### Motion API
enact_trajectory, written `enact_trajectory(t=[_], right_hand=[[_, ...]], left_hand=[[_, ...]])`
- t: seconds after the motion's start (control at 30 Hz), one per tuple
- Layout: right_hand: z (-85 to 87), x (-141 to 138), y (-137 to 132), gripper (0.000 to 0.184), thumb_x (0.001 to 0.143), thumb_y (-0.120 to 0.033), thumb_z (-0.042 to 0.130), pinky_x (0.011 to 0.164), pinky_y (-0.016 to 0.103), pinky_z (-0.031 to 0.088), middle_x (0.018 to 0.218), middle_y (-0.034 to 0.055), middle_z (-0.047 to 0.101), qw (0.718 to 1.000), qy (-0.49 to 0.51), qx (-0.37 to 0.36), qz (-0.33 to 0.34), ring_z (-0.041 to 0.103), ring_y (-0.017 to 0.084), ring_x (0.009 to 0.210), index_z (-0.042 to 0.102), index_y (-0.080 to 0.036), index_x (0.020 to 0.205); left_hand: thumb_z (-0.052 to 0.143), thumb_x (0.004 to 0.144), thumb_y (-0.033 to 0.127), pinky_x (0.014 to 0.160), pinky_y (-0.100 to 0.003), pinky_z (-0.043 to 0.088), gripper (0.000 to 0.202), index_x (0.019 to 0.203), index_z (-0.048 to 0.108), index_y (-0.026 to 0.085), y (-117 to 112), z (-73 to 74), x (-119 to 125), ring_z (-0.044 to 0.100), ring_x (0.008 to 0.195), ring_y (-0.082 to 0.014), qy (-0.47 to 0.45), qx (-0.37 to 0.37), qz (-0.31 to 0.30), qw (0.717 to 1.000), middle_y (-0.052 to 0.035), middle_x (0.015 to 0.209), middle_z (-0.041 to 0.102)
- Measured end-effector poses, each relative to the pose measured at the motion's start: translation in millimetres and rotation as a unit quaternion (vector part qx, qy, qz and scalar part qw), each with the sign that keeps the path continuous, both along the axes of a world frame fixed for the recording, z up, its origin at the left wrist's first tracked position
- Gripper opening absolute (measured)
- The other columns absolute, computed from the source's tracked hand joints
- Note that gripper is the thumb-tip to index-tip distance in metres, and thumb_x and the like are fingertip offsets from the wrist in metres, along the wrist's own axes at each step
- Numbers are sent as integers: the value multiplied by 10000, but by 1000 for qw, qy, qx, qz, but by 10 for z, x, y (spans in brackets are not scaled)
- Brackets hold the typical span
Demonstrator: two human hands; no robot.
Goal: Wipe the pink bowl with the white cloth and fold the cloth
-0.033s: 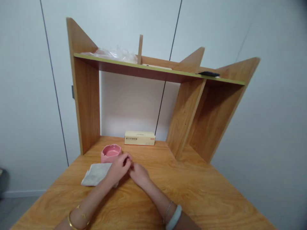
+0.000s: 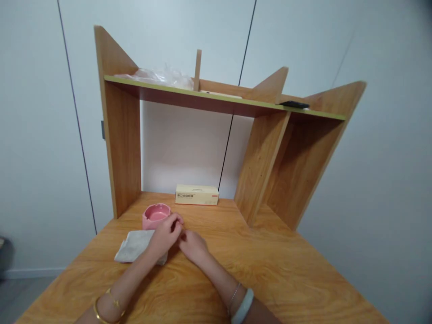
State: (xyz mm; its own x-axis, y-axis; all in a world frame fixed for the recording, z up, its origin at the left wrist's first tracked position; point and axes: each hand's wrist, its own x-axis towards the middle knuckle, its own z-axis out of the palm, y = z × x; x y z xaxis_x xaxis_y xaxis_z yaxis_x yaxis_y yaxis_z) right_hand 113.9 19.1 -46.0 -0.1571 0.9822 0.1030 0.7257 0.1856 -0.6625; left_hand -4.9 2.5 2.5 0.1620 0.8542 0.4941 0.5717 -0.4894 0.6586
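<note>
My left hand (image 2: 168, 231) is over the right part of a folded grey-white cloth (image 2: 135, 245), close to the front right side of a pink ashtray (image 2: 157, 216). Its fingers are bent into a pinch. Right beside it, my right hand (image 2: 192, 245) is curled closed, with its fingertips meeting those of the left. Whatever lies between the fingertips, if anything, is too small and too hidden to make out. The cloth lies flat, partly covered by my left hand and forearm. Upright behind it stands the ashtray, its bowl showing.
A long cream box (image 2: 196, 196) with printed lettering stands at the back of the wooden desk (image 2: 270, 274). Above is a shelf (image 2: 202, 100) holding a clear plastic bag (image 2: 165, 77) and a flat dark object (image 2: 294, 104). An upright panel (image 2: 261, 166) divides the right side.
Both hands have shifted slightly to the left, fingertips still together. The ashtray, cloth and box stay where they were.
</note>
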Motion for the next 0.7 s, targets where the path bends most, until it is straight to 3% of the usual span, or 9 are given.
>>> enact_trajectory(t=[0.17,0.37,0.47,0.6,0.7], right_hand=[[51,-259,-66,285,688,-476,528,490,247,298,585,24,623,997,-77,-3,21,557,170,588,628,-234,578],[2,-255,-36,179,630,-306,569,442,225,230,429,-32,492,1000,-19,-17,14,449,111,473,557,-212,478],[-4,-134,-11,170,614,-270,567,422,216,217,387,-51,431,999,19,-25,19,407,89,422,529,-200,463],[58,193,39,179,622,-252,549,407,205,219,384,-60,426,999,2,-39,20,405,78,398,509,-191,459],[150,553,83,163,622,-224,551,419,208,231,409,-52,459,999,-32,-33,-9,423,84,413,509,-188,469]], left_hand=[[345,736,236,718,-267,425,165,681,494,194,107,77,-229,549,732,-160,-29,41,85,995,-11,722,596],[348,731,275,668,-252,429,179,704,505,193,188,82,-387,565,703,-161,-44,30,141,989,-12,733,618],[345,742,291,662,-247,424,194,766,509,191,233,58,-448,570,719,-165,-42,22,165,985,-18,757,615],[350,760,320,642,-272,422,264,941,505,207,269,74,-550,581,740,-191,11,-25,246,969,-18,775,601],[323,787,350,667,-316,435,339,1057,466,205,280,97,-643,589,824,-224,68,-63,302,949,-68,942,573]])
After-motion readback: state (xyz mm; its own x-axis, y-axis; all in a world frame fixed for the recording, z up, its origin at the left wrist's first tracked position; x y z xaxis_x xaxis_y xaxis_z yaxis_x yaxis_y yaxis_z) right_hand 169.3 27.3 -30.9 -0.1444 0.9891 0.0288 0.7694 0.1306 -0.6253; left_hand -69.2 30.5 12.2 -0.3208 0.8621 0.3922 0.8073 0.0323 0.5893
